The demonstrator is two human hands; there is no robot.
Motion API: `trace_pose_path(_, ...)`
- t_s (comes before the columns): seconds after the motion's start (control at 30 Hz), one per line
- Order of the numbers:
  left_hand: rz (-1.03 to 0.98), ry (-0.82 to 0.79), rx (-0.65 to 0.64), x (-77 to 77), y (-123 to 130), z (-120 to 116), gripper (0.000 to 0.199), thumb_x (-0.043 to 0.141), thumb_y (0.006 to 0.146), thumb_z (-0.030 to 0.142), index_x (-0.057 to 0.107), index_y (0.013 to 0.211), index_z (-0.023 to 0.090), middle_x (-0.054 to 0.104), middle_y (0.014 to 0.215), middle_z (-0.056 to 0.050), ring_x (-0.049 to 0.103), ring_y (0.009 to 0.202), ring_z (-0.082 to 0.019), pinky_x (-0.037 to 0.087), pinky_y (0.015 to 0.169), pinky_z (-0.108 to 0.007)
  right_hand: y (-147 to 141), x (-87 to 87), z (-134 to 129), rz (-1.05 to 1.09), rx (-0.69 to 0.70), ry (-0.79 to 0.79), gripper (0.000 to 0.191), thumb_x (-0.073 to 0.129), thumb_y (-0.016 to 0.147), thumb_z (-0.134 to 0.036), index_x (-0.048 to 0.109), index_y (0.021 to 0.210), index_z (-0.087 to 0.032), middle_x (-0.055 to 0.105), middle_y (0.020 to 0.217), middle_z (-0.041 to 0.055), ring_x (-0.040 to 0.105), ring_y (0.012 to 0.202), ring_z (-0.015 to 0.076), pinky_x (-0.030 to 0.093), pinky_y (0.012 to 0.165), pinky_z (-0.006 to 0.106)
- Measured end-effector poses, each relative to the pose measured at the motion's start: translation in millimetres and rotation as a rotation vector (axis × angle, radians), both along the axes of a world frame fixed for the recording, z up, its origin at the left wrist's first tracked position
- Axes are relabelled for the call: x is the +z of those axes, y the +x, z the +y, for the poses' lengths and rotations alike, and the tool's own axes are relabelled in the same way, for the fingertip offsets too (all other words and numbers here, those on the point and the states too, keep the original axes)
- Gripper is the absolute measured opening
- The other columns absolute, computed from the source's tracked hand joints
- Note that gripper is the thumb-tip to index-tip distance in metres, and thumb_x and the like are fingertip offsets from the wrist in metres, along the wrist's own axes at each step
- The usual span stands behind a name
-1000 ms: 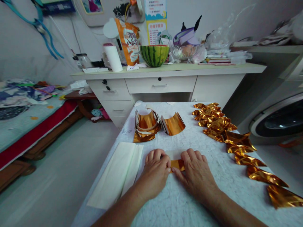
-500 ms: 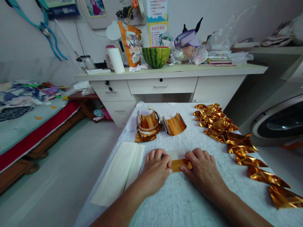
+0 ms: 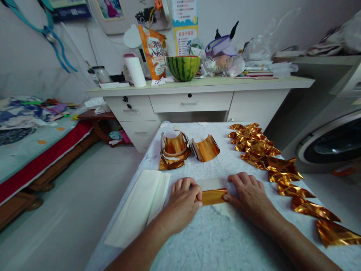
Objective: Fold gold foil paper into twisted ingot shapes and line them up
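A folded strip of gold foil paper (image 3: 213,197), with a pale edge along its far side, lies on the cloth between my hands. My left hand (image 3: 184,199) is closed over its left end, fingers curled and thumb pressed in. At the right end, my right hand (image 3: 248,194) has its thumb on the foil and its fingers bent down onto the cloth beyond. To the left of my left hand lies a stack of off-white paper (image 3: 138,207). Farther back stand a curled stack of gold foil sheets (image 3: 173,146) and a smaller curled one (image 3: 207,148).
A row of folded gold foil pieces (image 3: 254,146) runs down the right side of the cloth-covered table (image 3: 203,241). Behind it is a white desk (image 3: 194,101) bearing a cut watermelon (image 3: 184,69) and an orange bag (image 3: 153,52). A washing machine (image 3: 332,139) stands right, a bed (image 3: 34,150) left.
My right hand has slid right along the strip to its end, baring more gold foil. My left hand stays on the left end. The whole view has shifted slightly.
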State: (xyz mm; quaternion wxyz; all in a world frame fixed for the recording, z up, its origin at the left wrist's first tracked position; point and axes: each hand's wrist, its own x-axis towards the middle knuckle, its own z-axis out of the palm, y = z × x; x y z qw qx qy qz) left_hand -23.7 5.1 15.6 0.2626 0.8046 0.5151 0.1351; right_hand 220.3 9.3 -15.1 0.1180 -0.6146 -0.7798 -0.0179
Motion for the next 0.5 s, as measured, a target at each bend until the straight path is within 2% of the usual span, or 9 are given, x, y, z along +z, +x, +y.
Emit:
trace_pose_path(0.1, 0.008, -0.007, -0.002, 0.3, -0.1, 0.3, 0.011, 0.053, 0.080, 0.013, 0.051, 0.084, 0.023, 0.051, 0.108, -0.001, 0.044, 0.108, -0.021, 0.034, 0.095, -0.038, 3.7, 2.6, 2.4, 0.035, 0.003, 0.008, 0.035, 0.071, 0.077, -0.041, 0.059, 0.103, -0.022, 0.059, 0.099, 0.0082, 0.053, 0.090, 0.0281, 0.038, 0.072, 0.038)
trace_pose_path(0.17, 0.013, -0.001, -0.004, 0.5, -0.3, 0.5, 0.010, 0.053, 0.080, 0.014, 0.050, 0.083, 0.023, 0.050, 0.108, -0.001, 0.044, 0.108, -0.022, 0.034, 0.095, -0.038, 2.2, 9.5, 1.4, 0.093, 0.025, 0.034, 0.026, 0.069, 0.078, -0.035, 0.059, 0.098, -0.021, 0.059, 0.098, 0.0080, 0.052, 0.088, 0.0269, 0.038, 0.071, 0.036)
trace_pose_path(0.27, 0.012, 0.015, -0.014, 0.5, -1.2, 0.8, 0.011, 0.053, 0.080, 0.014, 0.050, 0.084, 0.023, 0.050, 0.107, -0.001, 0.044, 0.108, -0.021, 0.034, 0.095, -0.038, -9.2, 24.4, -5.2, 0.246, 0.164, 0.055, 0.007, 0.055, 0.088, -0.024, 0.058, 0.093, -0.020, 0.059, 0.096, 0.0076, 0.052, 0.088, 0.0238, 0.038, 0.075, 0.036)
trace_pose_path(0.33, 0.013, 0.024, -0.018, 0.2, -1.8, 0.8, 0.011, 0.053, 0.080, 0.013, 0.051, 0.084, 0.023, 0.050, 0.107, -0.001, 0.044, 0.108, -0.021, 0.034, 0.095, -0.038, -21.3, 31.6, -11.1, 0.327, 0.271, 0.011, 0.012, 0.046, 0.093, -0.019, 0.057, 0.089, -0.020, 0.059, 0.089, 0.0062, 0.052, 0.084, 0.0210, 0.038, 0.075, 0.034)
trace_pose_path(0.4, 0.013, 0.034, -0.020, -0.5, -1.4, 0.5, 0.010, 0.055, 0.080, 0.015, 0.051, 0.085, 0.024, 0.050, 0.107, -0.001, 0.043, 0.108, -0.022, 0.034, 0.094, -0.038, -33.4, 33.1, -15.4, 0.352, 0.341, -0.070, 0.015, 0.045, 0.094, -0.018, 0.059, 0.087, -0.021, 0.060, 0.085, 0.0051, 0.052, 0.081, 0.0194, 0.038, 0.073, 0.033)
trace_pose_path(0.5, 0.013, 0.059, 0.011, -2.2, 2.2, -0.3, 0.010, 0.061, 0.081, 0.026, 0.052, 0.082, 0.023, 0.050, 0.106, -0.001, 0.044, 0.107, -0.023, 0.034, 0.092, -0.039, -45.1, 27.0, -16.7, 0.327, 0.329, -0.160, 0.018, 0.045, 0.094, -0.015, 0.061, 0.088, -0.020, 0.061, 0.087, 0.0054, 0.053, 0.083, 0.0195, 0.039, 0.075, 0.034)
